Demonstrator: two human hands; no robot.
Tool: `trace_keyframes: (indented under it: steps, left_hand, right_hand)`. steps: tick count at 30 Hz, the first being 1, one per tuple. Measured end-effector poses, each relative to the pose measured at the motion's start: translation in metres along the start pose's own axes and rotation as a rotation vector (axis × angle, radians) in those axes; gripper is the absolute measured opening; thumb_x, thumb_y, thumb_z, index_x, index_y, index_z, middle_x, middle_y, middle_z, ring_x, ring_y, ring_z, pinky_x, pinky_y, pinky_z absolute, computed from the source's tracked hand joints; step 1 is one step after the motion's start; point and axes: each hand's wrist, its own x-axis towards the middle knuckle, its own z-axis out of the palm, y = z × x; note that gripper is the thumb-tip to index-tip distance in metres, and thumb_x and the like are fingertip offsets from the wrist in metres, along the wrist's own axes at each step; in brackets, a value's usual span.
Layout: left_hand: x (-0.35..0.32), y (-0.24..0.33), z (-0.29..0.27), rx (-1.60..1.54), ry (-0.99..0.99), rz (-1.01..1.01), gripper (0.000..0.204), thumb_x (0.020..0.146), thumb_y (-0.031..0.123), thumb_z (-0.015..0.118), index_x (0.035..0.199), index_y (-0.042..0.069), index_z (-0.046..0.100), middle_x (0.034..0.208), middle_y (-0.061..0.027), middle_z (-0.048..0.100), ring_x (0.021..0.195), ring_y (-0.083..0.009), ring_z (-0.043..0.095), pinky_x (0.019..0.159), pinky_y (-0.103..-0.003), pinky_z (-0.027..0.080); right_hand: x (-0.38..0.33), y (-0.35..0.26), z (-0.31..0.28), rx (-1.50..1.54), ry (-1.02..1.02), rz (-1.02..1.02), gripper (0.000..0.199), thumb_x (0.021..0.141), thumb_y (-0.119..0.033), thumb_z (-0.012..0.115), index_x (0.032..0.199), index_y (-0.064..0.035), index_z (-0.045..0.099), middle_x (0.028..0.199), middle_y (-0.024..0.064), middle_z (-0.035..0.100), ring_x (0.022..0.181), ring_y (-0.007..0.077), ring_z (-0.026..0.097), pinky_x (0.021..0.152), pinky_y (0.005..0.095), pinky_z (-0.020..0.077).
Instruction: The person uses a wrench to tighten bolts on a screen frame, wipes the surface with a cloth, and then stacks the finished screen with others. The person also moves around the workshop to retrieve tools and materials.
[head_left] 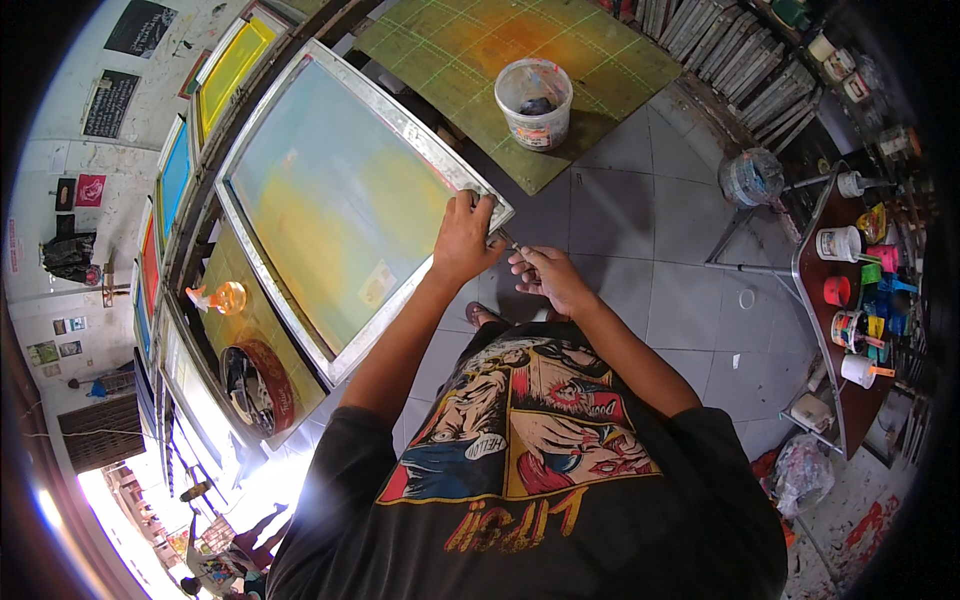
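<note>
A large screen-printing frame (340, 190) with pale metal edges and a mesh stained blue-grey and yellow lies tilted on the left. My left hand (467, 238) grips its near right edge by the corner, fingers curled over the rim. Just right of it, my right hand (553, 280) pinches a thin, small metal piece (511, 243) close to the frame's corner; its exact kind is too small to tell, as is whether it touches the frame.
A white plastic bucket (534, 100) stands on a green gridded board (440, 45) ahead. An orange spray bottle (225, 298) and a round red tin (258, 385) sit beyond the frame's left side. Paint tubs crowd a dark red shelf table (815, 265) at right. Another person (230, 560) appears lower left.
</note>
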Motion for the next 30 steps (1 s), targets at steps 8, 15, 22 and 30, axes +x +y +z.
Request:
trace_keyframes:
  steps: [8,15,22,30]
  left_hand:
    - [0.000,0.003,-0.003,-0.012,-0.004,-0.004,0.053,0.060,0.012,0.070,0.107,0.001,0.047,0.101,-0.0219,0.043,0.097,-0.0409,0.046,0.083,-0.047,0.042]
    - [0.000,0.003,-0.003,0.006,-0.023,-0.021,0.052,0.060,0.013,0.069,0.106,0.001,0.047,0.102,-0.0222,0.043,0.098,-0.0409,0.046,0.084,-0.047,0.042]
    - [0.001,0.004,-0.003,0.005,-0.023,-0.024,0.051,0.060,0.012,0.070,0.104,0.001,0.046,0.102,-0.0225,0.043,0.099,-0.0410,0.046,0.084,-0.047,0.042]
    - [0.001,0.004,-0.004,0.009,-0.029,-0.027,0.051,0.061,0.012,0.070,0.104,0.000,0.047,0.102,-0.0225,0.043,0.099,-0.0408,0.046,0.084,-0.047,0.041]
  right_hand:
    - [0.008,0.010,0.001,-0.465,0.153,-0.364,0.021,0.086,-0.023,0.064,0.086,-0.0022,0.063,0.072,-0.0009,0.058,0.061,0.0068,0.050,0.059,0.0209,0.0442]
    - [0.004,0.002,-0.003,0.021,-0.014,0.098,0.033,0.089,-0.035,0.057,0.090,-0.0030,0.063,0.080,0.0003,0.058,0.064,0.0091,0.050,0.066,0.0301,0.0500]
    - [0.005,0.006,0.001,-0.154,0.106,-0.030,0.024,0.089,-0.029,0.057,0.093,-0.0060,0.062,0.076,-0.0010,0.053,0.064,0.0077,0.050,0.065,0.0297,0.0520]
    - [0.000,0.001,0.002,-0.116,0.054,-0.040,0.020,0.091,-0.024,0.057,0.090,-0.0045,0.061,0.074,-0.0014,0.054,0.063,0.0063,0.051,0.061,0.0257,0.0508]
